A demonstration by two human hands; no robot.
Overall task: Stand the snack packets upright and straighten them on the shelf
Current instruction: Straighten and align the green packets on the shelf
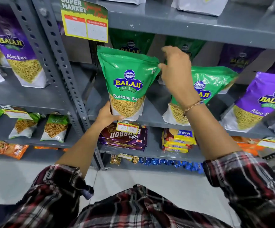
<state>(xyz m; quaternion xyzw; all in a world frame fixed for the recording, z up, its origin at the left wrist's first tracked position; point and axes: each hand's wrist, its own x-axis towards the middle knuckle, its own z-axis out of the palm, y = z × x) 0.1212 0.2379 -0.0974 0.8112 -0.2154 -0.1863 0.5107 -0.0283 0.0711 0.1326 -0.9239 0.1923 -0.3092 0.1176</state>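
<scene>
The green Ratlami Sev packet (127,83) stands upright at the front edge of the grey metal shelf (151,119), near its left end, its printed face turned outward. The left hand (108,115) grips its lower left corner, thumb across the clear window at the bottom and fingers tucked behind. The right hand (176,74) is up at the packet's top right corner, thumb and forefinger pinched on the edge of the foil while the other fingers spread loosely above. Just beside it on the right, a second green packet (204,92) leans back and to the right, partly hidden by the right forearm and its bead bracelet (193,106). Further right stands a purple Aloo Sev packet (261,102), tilted slightly. Behind this front row more green packets (131,41) and a purple one (239,58) sit in shadow against the back of the shelf. A yellow supermarket price card (85,22) hangs from the shelf above, its lower edge just over the held packet's top left (the boxes on it look blank). A smaller price tag (127,128) is clipped to the shelf edge right under the held packet. Below are Bourbon biscuit packs (125,137) and yellow Marie packs (178,139), and lower still blue wrappers (171,162). A perforated grey upright (62,63) divides this bay from the left one, where another purple Aloo Sev packet (18,51) stands.
</scene>
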